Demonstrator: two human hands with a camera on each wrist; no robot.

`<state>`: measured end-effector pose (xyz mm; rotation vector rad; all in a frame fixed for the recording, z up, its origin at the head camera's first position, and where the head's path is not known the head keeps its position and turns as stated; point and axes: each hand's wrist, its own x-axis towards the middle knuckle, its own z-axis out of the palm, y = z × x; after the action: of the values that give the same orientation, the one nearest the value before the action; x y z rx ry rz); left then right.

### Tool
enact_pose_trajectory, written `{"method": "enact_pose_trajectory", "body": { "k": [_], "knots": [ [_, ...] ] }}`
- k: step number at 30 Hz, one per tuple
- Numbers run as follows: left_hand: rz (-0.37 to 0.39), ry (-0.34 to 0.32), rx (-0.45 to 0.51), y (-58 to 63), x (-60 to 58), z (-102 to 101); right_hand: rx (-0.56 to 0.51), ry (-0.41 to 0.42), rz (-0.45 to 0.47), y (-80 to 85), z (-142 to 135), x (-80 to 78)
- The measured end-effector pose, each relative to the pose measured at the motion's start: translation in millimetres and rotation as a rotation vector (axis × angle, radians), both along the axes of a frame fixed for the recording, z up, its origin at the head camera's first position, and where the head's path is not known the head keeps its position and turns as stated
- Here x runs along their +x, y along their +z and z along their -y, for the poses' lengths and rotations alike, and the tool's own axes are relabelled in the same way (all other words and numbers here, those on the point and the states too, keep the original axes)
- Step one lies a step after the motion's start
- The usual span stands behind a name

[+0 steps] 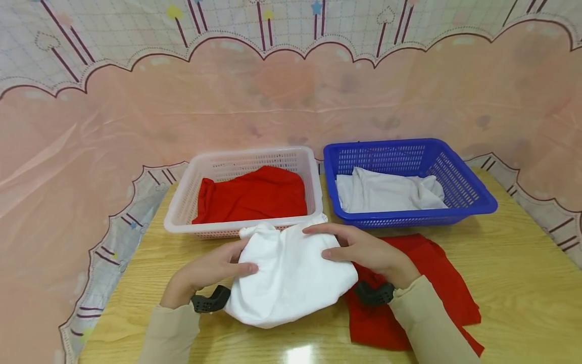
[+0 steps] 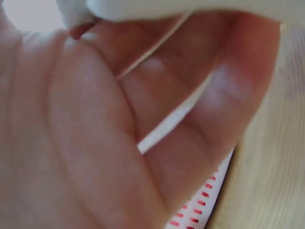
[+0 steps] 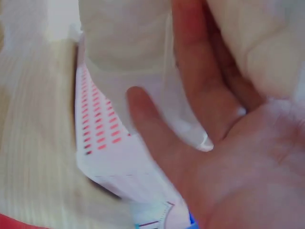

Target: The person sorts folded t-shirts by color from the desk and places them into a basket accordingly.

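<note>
A white cloth point(image 1: 295, 275) hangs bunched above the table, just in front of the white basket. My left hand point(image 1: 210, 269) grips its left side, thumb on top and the other fingers beneath; in the left wrist view those fingers bend under the fabric. On the right side my right hand point(image 1: 370, 251) holds the cloth, with the thumb and a forefinger showing on its upper face. Below my right wrist lies a red cloth point(image 1: 432, 273), spread flat and partly covered by that arm.
Behind the hands stands a white basket point(image 1: 182, 202) holding red cloth point(image 1: 259, 197). To its right is a blue basket point(image 1: 473, 199) with white cloth point(image 1: 391, 192) inside. All rest on a wooden table point(image 1: 523, 283) before a patterned curtain point(image 1: 291, 101).
</note>
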<state>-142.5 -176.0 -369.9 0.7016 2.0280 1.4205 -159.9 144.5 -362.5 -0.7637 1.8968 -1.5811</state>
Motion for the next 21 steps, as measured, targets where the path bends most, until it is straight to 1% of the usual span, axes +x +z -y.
{"method": "enact_pose_trajectory", "body": {
  "k": [4,6,10,14,18,21],
  "knots": [
    [-0.003,0.004,0.035,7.7,3.9,-2,-0.088,0.050,0.010,8.2,-6,4.0],
    [-0.007,-0.009,0.078,11.1,5.6,-2,-0.146,0.068,0.028,11.5,-8,5.7],
    [-0.014,-0.019,0.157,16.8,9.2,-2,-0.218,0.071,0.050,18.3,-12,9.5],
    [-0.045,0.017,0.202,20.7,12.5,-3,-0.254,0.009,0.071,22.6,-13,12.9],
    [-0.104,0.076,0.231,21.8,14.1,-6,-0.341,-0.067,0.119,22.3,-10,14.1],
    [-0.131,0.155,0.235,22.0,14.0,-8,-0.439,-0.151,0.150,21.4,-3,13.1]
  ]
}}
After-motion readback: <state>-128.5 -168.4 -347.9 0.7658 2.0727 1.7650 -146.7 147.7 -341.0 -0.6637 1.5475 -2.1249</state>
